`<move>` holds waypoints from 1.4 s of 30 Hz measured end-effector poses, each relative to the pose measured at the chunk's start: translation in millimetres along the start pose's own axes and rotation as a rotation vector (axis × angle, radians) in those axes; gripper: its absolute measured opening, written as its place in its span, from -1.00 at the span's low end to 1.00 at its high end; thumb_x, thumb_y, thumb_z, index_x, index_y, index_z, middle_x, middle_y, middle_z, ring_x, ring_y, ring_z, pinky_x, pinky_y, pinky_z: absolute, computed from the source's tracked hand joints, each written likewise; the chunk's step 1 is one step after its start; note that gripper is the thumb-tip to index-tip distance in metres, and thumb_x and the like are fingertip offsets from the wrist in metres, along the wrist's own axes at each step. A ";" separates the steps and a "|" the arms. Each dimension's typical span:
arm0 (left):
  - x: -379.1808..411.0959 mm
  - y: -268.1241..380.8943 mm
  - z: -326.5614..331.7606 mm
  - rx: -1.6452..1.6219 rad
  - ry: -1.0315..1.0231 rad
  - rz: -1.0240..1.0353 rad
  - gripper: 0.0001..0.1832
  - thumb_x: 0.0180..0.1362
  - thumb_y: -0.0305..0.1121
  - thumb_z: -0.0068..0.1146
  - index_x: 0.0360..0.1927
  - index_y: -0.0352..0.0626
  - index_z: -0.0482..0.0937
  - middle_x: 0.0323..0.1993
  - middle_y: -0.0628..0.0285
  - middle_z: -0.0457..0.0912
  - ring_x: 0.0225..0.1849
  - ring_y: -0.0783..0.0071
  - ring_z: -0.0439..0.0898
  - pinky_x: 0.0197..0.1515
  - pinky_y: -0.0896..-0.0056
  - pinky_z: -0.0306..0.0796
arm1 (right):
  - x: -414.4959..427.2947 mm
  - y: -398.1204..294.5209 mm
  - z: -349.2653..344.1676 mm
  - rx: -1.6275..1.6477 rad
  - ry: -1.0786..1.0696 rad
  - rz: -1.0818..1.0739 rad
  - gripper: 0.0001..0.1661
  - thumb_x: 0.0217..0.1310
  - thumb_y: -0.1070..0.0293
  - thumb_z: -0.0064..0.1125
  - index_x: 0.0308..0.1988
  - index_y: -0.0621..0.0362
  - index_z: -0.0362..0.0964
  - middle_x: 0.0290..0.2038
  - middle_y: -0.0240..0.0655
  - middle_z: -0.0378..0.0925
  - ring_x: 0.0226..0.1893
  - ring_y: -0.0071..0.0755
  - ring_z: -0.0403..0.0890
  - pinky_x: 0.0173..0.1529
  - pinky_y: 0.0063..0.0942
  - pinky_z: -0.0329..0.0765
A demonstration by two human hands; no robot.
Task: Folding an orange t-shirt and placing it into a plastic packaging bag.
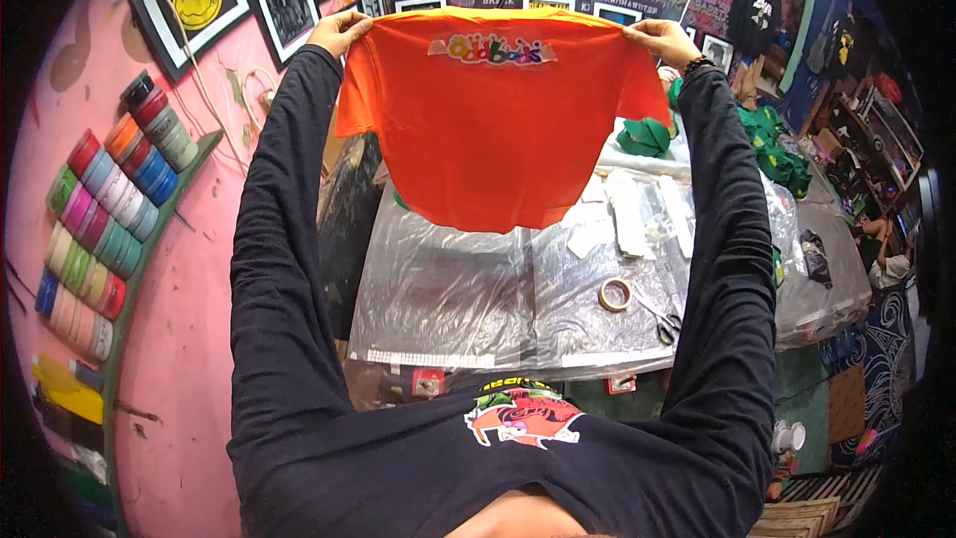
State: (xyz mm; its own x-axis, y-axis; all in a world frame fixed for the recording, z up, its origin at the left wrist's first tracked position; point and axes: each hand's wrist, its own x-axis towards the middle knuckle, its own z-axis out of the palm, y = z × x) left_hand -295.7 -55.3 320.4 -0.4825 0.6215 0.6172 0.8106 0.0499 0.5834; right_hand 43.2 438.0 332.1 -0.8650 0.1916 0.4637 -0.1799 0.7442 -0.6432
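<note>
Stretched out between my raised hands hangs an orange T-shirt [493,134]. My left hand [337,33] pinches one shoulder of it, and my right hand [667,43] pinches the other. A colourful lettering print [493,51] lies across the upper part of the shirt, with a clear film edge around it. The lower hem hangs free above a table covered in clear plastic sheeting [448,276]. The shirt hides the far middle of that table.
On the table lie a roll of tape [615,295], scissors [667,329] and white paper pieces [627,213]. Green fabric [773,149] is heaped at the right. Stacked tubs [97,232] line a shelf on the pink left wall. A person [889,261] is partly visible far right.
</note>
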 end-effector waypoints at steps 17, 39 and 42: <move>39.0 43.7 -16.9 0.208 0.131 0.067 -0.64 0.26 -0.08 0.25 -0.09 -0.15 0.68 -0.28 0.35 0.71 -0.23 0.58 0.58 -0.08 0.48 0.44 | 30.3 -12.1 -37.9 -0.066 0.169 -0.044 -0.58 0.21 0.03 0.37 -0.10 0.10 0.66 -0.20 -0.39 0.70 -0.15 -0.53 0.61 0.06 -0.43 0.46; 40.0 17.1 -18.5 0.150 0.112 0.086 -0.62 0.20 -0.07 0.33 -0.12 -0.18 0.70 -0.33 0.35 0.69 -0.26 0.62 0.56 -0.10 0.49 0.46 | 37.3 2.3 -44.2 -0.146 0.145 -0.095 -0.54 0.21 0.01 0.36 -0.03 0.10 0.65 -0.09 -0.31 0.70 -0.06 -0.44 0.63 0.18 -0.39 0.47; 37.7 17.7 -19.4 0.152 0.101 0.127 -0.62 0.20 -0.07 0.33 -0.11 -0.17 0.71 -0.34 0.36 0.69 -0.27 0.63 0.56 -0.11 0.49 0.46 | 34.5 -0.8 -42.3 -0.120 0.103 -0.082 -0.54 0.21 0.03 0.37 -0.03 0.13 0.65 -0.08 -0.29 0.69 -0.05 -0.43 0.63 0.18 -0.39 0.47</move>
State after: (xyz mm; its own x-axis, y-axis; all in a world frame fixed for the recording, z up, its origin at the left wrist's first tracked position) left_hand -306.0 -46.2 364.3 -0.3981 0.5495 0.7346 0.9038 0.0980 0.4165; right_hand 33.3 471.1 374.4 -0.7960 0.1876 0.5755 -0.1848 0.8300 -0.5263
